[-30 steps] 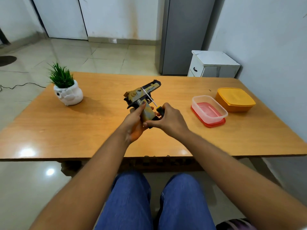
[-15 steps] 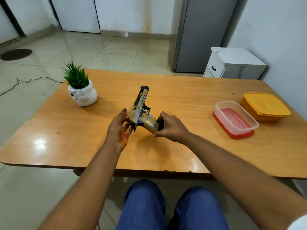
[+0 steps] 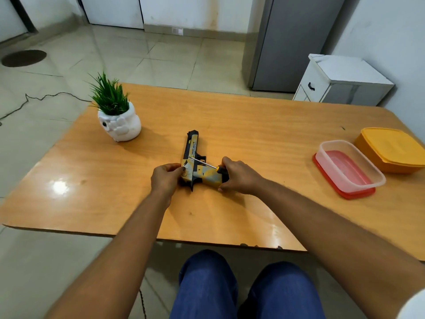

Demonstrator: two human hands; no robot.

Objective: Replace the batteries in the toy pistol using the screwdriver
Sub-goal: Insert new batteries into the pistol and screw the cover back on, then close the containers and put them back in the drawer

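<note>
1. Blue-jeaned knees (image 3: 230,288) at bottom edge, under the tabletop (image 3: 115,203) near rim; both bare forearms reach forward over it.
2. Left hand (image 3: 166,178) at tabletop centre, fingers curled and pinching the rear end of the toy pistol (image 3: 192,157).
3. Toy pistol lies on its side on the tabletop, between the hands, barrel pointing away from the person, grip pointing right toward the right hand. Yellow, grey and black.
4. Right hand (image 3: 239,175) with fingers curled around the pistol grip end and the black screwdriver (image 3: 215,168) handle; exact finger placement hard to tell.
5. Screwdriver shaft runs left from the handle across the pistol body, tip touching near the slide.
6. Clear container (image 3: 349,166) on a red lid, right side, well apart from the hands; orange lidded box (image 3: 391,148) just beside it, farther right.
7. White pot with green plant (image 3: 118,118) far left on the tabletop.
8. Beyond: tiled floor, white cabinet (image 3: 340,81), grey fridge (image 3: 292,42).
</note>
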